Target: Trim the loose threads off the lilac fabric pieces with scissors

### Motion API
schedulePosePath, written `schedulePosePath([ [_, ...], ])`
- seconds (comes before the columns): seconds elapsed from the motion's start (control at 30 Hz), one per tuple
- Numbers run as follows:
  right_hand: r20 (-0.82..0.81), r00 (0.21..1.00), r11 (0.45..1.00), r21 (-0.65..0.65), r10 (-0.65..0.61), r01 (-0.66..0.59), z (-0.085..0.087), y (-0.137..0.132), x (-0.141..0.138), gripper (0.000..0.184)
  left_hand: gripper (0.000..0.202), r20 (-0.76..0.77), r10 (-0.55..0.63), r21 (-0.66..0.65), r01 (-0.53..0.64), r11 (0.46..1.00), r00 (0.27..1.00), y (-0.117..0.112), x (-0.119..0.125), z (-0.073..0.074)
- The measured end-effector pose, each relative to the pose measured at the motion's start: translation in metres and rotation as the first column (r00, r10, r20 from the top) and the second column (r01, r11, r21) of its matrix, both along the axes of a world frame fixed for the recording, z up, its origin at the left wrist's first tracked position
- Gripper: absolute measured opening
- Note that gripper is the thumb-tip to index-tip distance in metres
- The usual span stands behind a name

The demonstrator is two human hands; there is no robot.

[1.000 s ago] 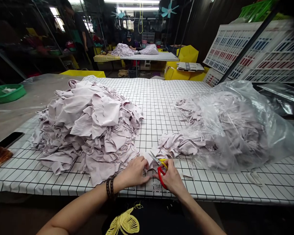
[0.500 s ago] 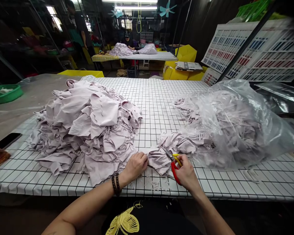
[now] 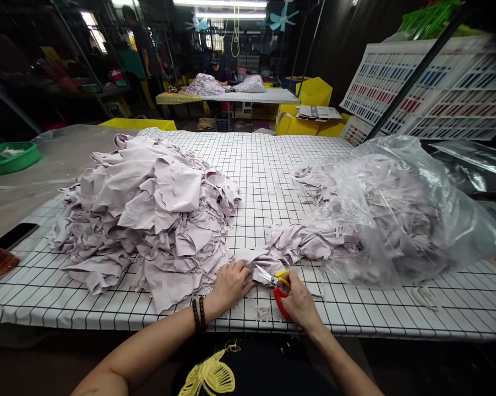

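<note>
Swung back leftward since half a second ago: scissors (image 3: 272, 280), gripped by right hand (image 3: 299, 301), blades parted. Left hand (image 3: 230, 286) pinching fabric piece (image 3: 259, 259) near worktop (image 3: 355, 324) front edge.

Place: a garment or textile workshop, indoors and dimly lit.
Work table: a large table under a white cloth with a black grid (image 3: 264, 165).
Material: a big heap of pale lilac fabric pieces (image 3: 148, 209) and a clear plastic bag (image 3: 400, 209) stuffed with more of them.
Tool: red-and-yellow scissors (image 3: 277, 283) at the near edge.
Colour reference: boards of colour swatches (image 3: 433, 88) leaning at the right.
Further stations: a second gridded table (image 3: 248, 96) with similar fabric piles, with people at it.
Storage: yellow bins (image 3: 314, 91), a green tray (image 3: 8, 157), racks along the left.
Lighting: fluorescent tubes (image 3: 218, 4) overhead.
</note>
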State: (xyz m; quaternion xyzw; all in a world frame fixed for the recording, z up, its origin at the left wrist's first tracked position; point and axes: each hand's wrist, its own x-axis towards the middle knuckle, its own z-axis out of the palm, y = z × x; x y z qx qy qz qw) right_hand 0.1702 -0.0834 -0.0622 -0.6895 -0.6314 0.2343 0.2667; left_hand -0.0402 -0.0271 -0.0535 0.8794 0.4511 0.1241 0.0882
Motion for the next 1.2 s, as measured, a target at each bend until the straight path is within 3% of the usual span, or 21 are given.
schedulePosePath([
  [0.13,-0.039,0.994,0.994,-0.011,-0.105,0.104,0.033,0.006,0.019,0.019,0.020,0.020,-0.031,-0.019,0.031,0.999,0.999,0.005,0.006,0.008],
  [0.27,0.104,0.981,0.968,0.208,-0.165,0.141,0.089,0.034,0.038,0.020,0.023,0.252,-0.039,-0.172,0.085,0.981,0.967,0.003,0.018,0.049],
  [0.33,0.148,0.978,0.929,0.359,-0.146,0.084,0.121,0.057,0.040,0.020,0.026,0.454,-0.023,-0.358,0.206,0.911,0.891,0.003,0.028,0.076],
  [0.4,0.155,0.984,0.876,0.482,-0.086,0.001,0.150,0.082,0.033,0.018,0.030,0.639,0.073,-0.519,0.359,0.775,0.766,0.003,0.040,0.097],
  [0.5,0.099,0.988,0.850,0.504,0.121,-0.154,0.172,0.117,0.008,0.018,0.035,0.757,0.317,-0.624,0.487,0.611,0.571,0.006,0.052,0.104],
  [0.57,-0.009,0.949,0.877,0.386,0.314,-0.287,0.169,0.134,-0.009,0.020,0.037,0.741,0.492,-0.671,0.519,0.529,0.457,0.007,0.053,0.095],
  [0.63,-0.115,0.913,0.902,0.245,0.392,-0.356,0.154,0.143,-0.021,0.021,0.038,0.684,0.628,-0.707,0.547,0.447,0.370,0.006,0.047,0.080],
  [0.73,-0.253,0.924,0.958,0.071,0.287,-0.278,0.124,0.138,-0.022,0.019,0.036,0.615,0.728,-0.723,0.585,0.367,0.304,0.003,0.031,0.064],
  [0.83,-0.498,0.850,0.972,-0.060,0.169,-0.228,0.097,0.112,-0.013,0.022,0.037,0.599,0.744,-0.737,0.569,0.365,0.297,0.001,0.018,0.057],
  [0.97,-0.728,0.680,0.950,-0.143,0.090,-0.279,0.068,0.071,-0.011,0.034,0.036,0.647,0.668,-0.745,0.490,0.452,0.368,0.004,0.016,0.055],
  [1.07,-0.782,0.622,0.979,-0.092,0.043,-0.184,0.052,0.055,-0.016,0.036,0.037,0.693,0.584,-0.720,0.444,0.533,0.423,0.007,0.018,0.056],
  [1.2,-0.790,0.613,1.000,-0.027,-0.014,-0.012,0.044,0.056,-0.013,0.030,0.033,0.762,0.488,-0.621,0.266,0.737,0.426,0.006,0.017,0.062],
])
